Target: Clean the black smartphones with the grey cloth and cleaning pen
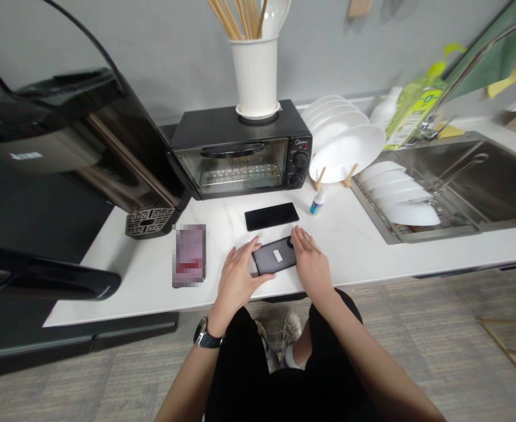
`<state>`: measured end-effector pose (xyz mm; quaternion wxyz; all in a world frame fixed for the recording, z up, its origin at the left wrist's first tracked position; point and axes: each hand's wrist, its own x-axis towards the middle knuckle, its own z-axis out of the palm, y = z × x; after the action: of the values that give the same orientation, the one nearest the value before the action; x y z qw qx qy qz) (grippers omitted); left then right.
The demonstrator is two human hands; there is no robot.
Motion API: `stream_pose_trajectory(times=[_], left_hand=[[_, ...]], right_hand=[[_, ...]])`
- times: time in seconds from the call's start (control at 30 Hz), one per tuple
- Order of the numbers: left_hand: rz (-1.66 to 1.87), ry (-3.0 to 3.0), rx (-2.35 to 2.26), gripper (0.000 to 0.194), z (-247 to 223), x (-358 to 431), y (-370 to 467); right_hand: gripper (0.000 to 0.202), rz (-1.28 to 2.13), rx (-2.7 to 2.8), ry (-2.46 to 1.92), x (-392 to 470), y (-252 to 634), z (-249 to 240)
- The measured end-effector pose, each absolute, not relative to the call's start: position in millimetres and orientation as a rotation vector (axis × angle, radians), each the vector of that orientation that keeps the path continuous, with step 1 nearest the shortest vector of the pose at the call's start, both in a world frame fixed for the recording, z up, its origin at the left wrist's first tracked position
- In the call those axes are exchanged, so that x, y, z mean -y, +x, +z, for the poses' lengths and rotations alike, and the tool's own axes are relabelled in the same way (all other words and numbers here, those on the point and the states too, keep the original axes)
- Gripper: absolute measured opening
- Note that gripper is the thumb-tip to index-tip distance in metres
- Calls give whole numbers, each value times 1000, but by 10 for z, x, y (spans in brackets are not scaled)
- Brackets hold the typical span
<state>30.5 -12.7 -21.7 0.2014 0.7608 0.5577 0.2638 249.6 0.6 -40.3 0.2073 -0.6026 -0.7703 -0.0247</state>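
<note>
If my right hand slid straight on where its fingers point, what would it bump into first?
Your right hand, now at one end of the dark grey phone, would probably bump the flat, glossy black phone-shaped slab just ahead. It might pass over instead; its height is hard to judge.

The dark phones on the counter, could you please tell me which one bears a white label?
The grey phone between left hand and right hand; the black phone beyond has none.

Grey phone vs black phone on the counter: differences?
The grey phone shows its back, with a white label; the black phone shows a plain dark face. The left hand and right hand touch the grey phone; neither touches the black phone. Both are slim and oblong.
</note>
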Motion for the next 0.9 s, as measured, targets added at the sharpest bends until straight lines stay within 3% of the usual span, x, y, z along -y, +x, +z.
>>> stream_pose_trajectory(times=[0.2, 0.43, 0.7, 0.9], left_hand=[[726, 2145, -1563, 97, -251, 144, 294], [728, 2157, -1548, 100, -240, 160, 279], [720, 2161, -1534, 103, -232, 140, 293], [722, 2163, -1544, 99, -211, 144, 296]], right_hand=[[53, 116, 2146, -1660, 42, 1850, -248], [48, 401, 2283, -1149, 350, 2030, -262], [64, 114, 2396, -1311, 366, 2987, -387], [68, 72, 2274, -1474, 25, 2889, -429]])
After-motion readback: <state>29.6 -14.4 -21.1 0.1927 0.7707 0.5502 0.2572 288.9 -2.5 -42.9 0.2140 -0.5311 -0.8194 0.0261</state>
